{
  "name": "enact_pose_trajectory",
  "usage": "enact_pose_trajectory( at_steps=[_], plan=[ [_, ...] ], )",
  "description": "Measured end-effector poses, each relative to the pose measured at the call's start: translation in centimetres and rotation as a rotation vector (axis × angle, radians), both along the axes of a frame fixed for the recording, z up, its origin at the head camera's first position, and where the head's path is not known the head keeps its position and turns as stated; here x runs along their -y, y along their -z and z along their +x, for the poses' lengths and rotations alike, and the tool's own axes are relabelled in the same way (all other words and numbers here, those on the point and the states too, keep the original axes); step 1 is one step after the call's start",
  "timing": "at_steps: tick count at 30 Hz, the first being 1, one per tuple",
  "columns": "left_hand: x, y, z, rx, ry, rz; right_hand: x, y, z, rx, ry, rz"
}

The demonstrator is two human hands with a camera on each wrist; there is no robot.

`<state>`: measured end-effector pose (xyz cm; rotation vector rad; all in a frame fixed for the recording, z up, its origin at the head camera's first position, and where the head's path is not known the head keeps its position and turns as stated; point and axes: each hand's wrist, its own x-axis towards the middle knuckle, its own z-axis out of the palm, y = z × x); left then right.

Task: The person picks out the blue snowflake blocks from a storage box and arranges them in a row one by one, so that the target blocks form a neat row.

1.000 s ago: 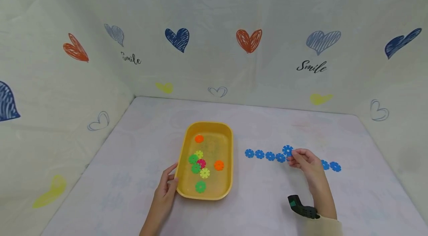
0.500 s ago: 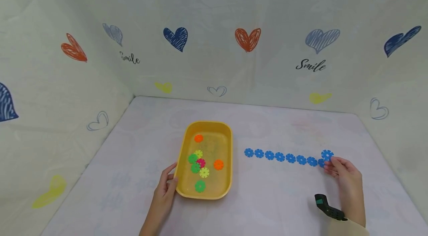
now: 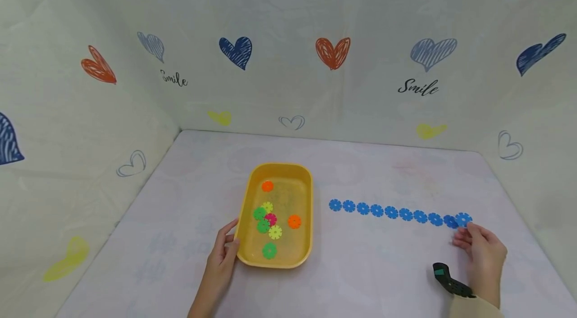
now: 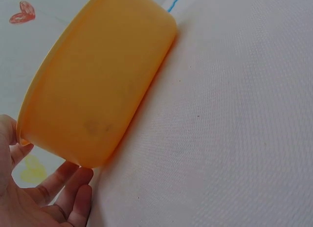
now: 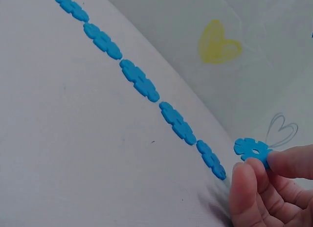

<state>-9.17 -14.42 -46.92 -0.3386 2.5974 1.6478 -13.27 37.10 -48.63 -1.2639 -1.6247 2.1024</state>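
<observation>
A blue snowflake disc (image 3: 463, 219) is pinched between the thumb and finger of my right hand (image 3: 482, 245), just above the table. It hovers by the right end of a row of blue snowflake discs (image 3: 391, 212), which lie flat, edge to edge. From the right wrist view, the held disc (image 5: 253, 149) is tilted and apart from the row (image 5: 139, 80). My left hand (image 3: 220, 258) grips the left rim of a yellow tray (image 3: 309, 228). In the left wrist view, the thumb is over the rim and the fingers touch the wall of the tray (image 4: 98, 75).
Inside the tray lie orange (image 3: 294, 222), green (image 3: 269, 251), yellow-green (image 3: 275, 232) and pink discs (image 3: 270, 219). A white cloth (image 3: 360, 268) covers the table. Pale curtains with printed hearts (image 3: 333, 52) rise behind and at the sides.
My right hand has moved right along the row with the blue snowflake disc, past the discs it was covering, to the right end. The left hand stays on the tray.
</observation>
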Motion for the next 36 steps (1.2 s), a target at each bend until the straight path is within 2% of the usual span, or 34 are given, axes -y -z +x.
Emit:
enact_pose_trajectory(
  at_steps=[7, 14, 23, 30, 36],
  plan=[
    [0.1, -0.1, 0.0, 0.002, 0.001, 0.006, -0.8, 0.3, -0.1, 0.006, 0.031, -0.032],
    [0.0, 0.0, -0.1, 0.004, 0.006, 0.006, -1.2, 0.0, -0.3, 0.058, -0.002, -0.004],
    [0.2, 0.1, 0.0, -0.013, 0.009, 0.008, -1.8, -0.2, -0.7, 0.203, -0.148, 0.167],
    [0.2, 0.1, 0.1, -0.028, 0.011, 0.009, -2.9, 0.2, -0.7, 0.261, -0.268, 0.261],
    [0.3, 0.2, 0.1, -0.033, 0.007, 0.001, -3.6, 0.6, -1.1, 0.286, -0.291, 0.288]
  ],
)
